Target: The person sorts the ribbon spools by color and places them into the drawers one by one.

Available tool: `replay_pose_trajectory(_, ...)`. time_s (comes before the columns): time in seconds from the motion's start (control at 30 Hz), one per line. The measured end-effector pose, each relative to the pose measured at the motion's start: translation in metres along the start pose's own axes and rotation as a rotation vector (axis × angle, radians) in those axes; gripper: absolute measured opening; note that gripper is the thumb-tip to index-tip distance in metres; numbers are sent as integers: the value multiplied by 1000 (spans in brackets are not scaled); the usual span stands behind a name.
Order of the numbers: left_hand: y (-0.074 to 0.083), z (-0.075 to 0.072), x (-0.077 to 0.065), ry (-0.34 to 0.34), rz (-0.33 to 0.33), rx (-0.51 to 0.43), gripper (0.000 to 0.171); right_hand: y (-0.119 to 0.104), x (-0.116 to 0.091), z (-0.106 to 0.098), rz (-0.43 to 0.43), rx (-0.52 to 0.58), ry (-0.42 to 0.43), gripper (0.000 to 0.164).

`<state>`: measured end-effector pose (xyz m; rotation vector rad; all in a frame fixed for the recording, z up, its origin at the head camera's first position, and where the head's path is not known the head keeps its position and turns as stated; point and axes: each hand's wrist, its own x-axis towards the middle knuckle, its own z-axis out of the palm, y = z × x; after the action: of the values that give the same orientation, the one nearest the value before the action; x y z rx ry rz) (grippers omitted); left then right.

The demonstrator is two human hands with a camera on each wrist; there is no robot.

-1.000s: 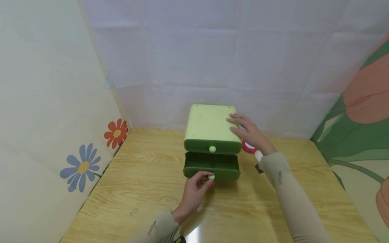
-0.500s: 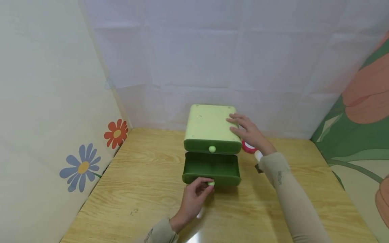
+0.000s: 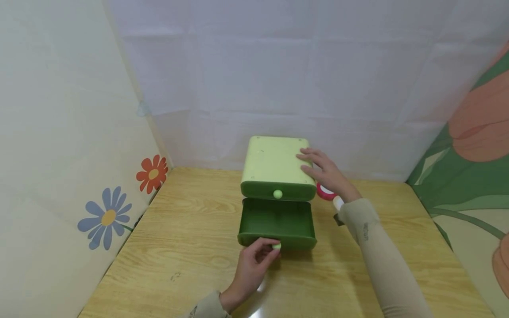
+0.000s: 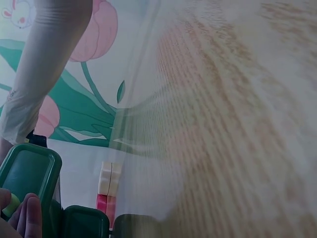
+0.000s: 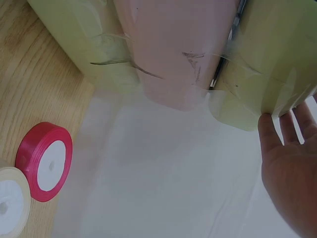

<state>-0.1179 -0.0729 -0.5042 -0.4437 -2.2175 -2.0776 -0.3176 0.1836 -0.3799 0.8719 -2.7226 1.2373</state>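
Observation:
A small drawer cabinet [image 3: 274, 159] with a pale green top and dark green drawer fronts stands on the table. Its lower drawer [image 3: 278, 218] is pulled well out, and the bare inside shows. My left hand [image 3: 250, 269] pinches the round light green knob [image 3: 277, 246] of that drawer between thumb and fingers; the left wrist view shows the knob [image 4: 11, 206] too. The upper drawer [image 3: 262, 190] is closed. My right hand [image 3: 328, 174] rests on the cabinet's right top edge with fingers spread, and in the right wrist view its fingertips touch the yellow-green side.
To the cabinet's right lie a red ribbon roll [image 5: 44, 161] and a cream ribbon roll [image 5: 12, 201], partly behind the right forearm in the head view. A white sheet [image 3: 246, 66] hangs behind the wooden table [image 3: 191, 221]. Flower-printed panels [image 3: 469, 154] flank both sides.
My left hand has moved toward me with the knob, and the lower drawer has slid farther out. My right hand has stayed on the cabinet.

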Motion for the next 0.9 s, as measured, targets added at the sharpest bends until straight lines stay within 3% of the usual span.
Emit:
replay_pose_trajectory(0.63,3,0,-4,7,-18,-15,16,1,-1,2,-1,-10,16,52)
replay_pose_trajectory(0.77,2,0,-4,9,-21,-17,16,4,-4,2,17,84,52,53)
replay_pose_trajectory(0.9,1,0,-5,9,-23,-21,16,19,-14,0,109,190,119,57)
